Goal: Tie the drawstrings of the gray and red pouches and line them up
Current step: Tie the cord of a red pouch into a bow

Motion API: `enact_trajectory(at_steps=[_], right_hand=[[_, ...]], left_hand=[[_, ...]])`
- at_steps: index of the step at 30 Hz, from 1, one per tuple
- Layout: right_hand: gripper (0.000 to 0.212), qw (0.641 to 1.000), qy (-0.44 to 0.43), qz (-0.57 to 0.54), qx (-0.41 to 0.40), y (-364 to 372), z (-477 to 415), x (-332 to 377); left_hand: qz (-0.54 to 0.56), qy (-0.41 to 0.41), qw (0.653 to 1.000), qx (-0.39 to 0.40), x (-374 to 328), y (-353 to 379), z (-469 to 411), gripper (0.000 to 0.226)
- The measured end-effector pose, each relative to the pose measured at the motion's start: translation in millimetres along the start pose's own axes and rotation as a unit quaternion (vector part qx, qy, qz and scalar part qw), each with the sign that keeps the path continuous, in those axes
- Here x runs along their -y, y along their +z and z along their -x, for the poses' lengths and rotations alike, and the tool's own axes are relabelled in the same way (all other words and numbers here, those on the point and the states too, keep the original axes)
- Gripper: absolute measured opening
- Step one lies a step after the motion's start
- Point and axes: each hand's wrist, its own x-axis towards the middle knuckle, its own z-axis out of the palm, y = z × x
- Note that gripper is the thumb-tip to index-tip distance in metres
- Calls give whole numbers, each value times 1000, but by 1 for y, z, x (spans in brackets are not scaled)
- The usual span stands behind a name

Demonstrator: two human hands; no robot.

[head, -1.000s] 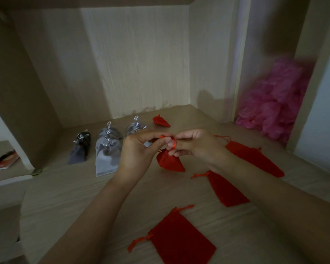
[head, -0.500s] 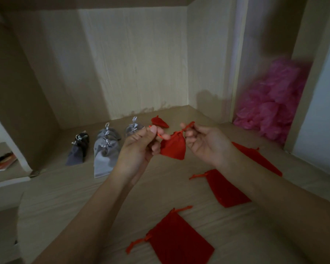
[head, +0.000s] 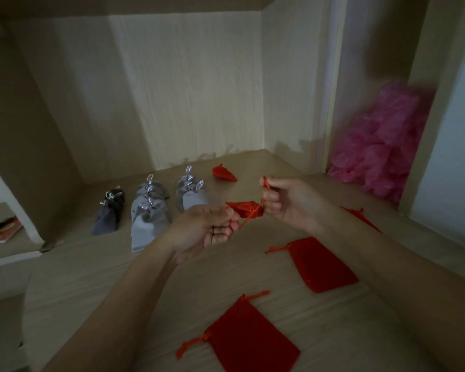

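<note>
A small red pouch (head: 244, 208) hangs in the air between my hands, above the wooden shelf (head: 105, 269). My left hand (head: 207, 229) pinches one of its red drawstrings at the pouch's left side. My right hand (head: 287, 200) grips the other red drawstring (head: 265, 183), which runs up through its fist. Tied gray pouches (head: 148, 216) lie in a row at the back left, with a tied red pouch (head: 223, 173) to their right. Flat red pouches lie near me (head: 250, 342), under my right forearm (head: 320, 264) and behind it (head: 360, 214).
The shelf sits in a wooden alcove with a back wall (head: 188, 89) and side panels. Crumpled pink plastic (head: 381, 140) fills the compartment at the right. A booklet (head: 3, 232) lies on a lower ledge at the far left.
My hands have drawn apart, pulling the drawstrings outward. The held pouch has turned from hanging upright to lying sideways between them. My right hand rose and closed on its string.
</note>
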Motion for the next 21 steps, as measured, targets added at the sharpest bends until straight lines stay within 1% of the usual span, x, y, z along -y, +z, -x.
enact_trajectory(at_steps=[2,4,7,9,12,14,16,18,21], right_hand=[[26,999,32,-6,11,-2,1,-1],[27,999,50,-17,13,-3,2,-3],[32,999,46,6,2,-4,1,-1],[33,998,36,38,-18,-5,1,-1],[22,990,-14,124,-69,-10,0,-3],[29,980,-45,172,-92,-10,1,-4],[33,973,-54,200,-106,-7,1,-7],[30,969,-58,210,-113,-2,1,-10],[14,971,-54,216,-82,3,3,-13]], left_hand=[[-32,-13,999,2,4,0,-2,11],[-90,-16,996,13,5,1,-1,9],[-190,-10,981,45,4,2,3,13],[-210,3,976,51,3,2,4,14],[-188,49,981,25,0,1,3,20],[-155,78,985,-9,-1,0,3,23],[-98,98,990,-37,-2,1,2,20],[-39,107,993,-38,-2,2,1,19],[29,124,992,-8,-1,8,2,19]])
